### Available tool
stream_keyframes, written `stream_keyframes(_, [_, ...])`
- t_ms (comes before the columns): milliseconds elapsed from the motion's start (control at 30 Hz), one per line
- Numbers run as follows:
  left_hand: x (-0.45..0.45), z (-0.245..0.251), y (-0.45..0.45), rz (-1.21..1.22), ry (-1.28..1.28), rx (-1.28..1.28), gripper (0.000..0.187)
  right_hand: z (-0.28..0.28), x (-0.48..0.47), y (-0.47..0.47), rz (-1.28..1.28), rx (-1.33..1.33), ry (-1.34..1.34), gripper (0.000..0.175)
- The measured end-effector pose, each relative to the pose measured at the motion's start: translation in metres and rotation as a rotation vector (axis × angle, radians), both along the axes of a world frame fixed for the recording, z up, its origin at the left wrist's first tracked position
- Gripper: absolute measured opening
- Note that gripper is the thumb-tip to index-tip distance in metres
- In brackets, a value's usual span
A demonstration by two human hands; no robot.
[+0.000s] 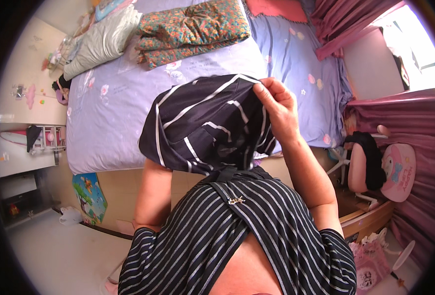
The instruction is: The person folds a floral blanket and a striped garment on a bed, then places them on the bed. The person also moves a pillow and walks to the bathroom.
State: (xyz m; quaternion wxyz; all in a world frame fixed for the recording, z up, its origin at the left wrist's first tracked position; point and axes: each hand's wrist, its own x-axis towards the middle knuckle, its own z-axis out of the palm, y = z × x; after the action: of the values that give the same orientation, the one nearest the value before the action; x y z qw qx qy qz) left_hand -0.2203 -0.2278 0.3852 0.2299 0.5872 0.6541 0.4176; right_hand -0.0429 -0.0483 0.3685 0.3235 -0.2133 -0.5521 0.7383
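A dark garment with white stripes (199,121) is bunched up in front of my chest, above the near edge of the bed. My right hand (282,108) pinches its upper right edge between thumb and fingers. The left forearm (153,195) goes up under the cloth, and the fabric hides my left hand. Behind the garment the bed's lilac sheet (103,136) with printed flowers is spread out. The garment's lower folds hang in front of my striped top (202,221).
On the bed lie a folded floral quilt (195,31), a pale folded cover (103,40) and a red cloth (276,10). To the right stands a pink swivel chair (357,169) with black cloth on it, near purple curtains (420,147). A colourful cartoon board (90,195) is at the bed's foot.
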Motion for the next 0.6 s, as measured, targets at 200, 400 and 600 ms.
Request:
stream_keyframes(200, [0.022, 0.002, 0.0, 0.078, 0.082, 0.069, 0.033, 0.014, 0.007, 0.003, 0.133, -0.07, 0.016, 0.011])
stream_keyframes(400, [0.021, -0.004, 0.028, 0.158, 0.186, 0.069, 0.033, 0.002, 0.028, 0.014, 0.022, 0.001, -0.081, 0.016])
stream_keyframes(600, [0.067, 0.001, 0.04, -0.019, 0.203, 0.1, 0.033, 0.01, 0.033, 0.012, -0.117, 0.086, -0.106, 0.014])
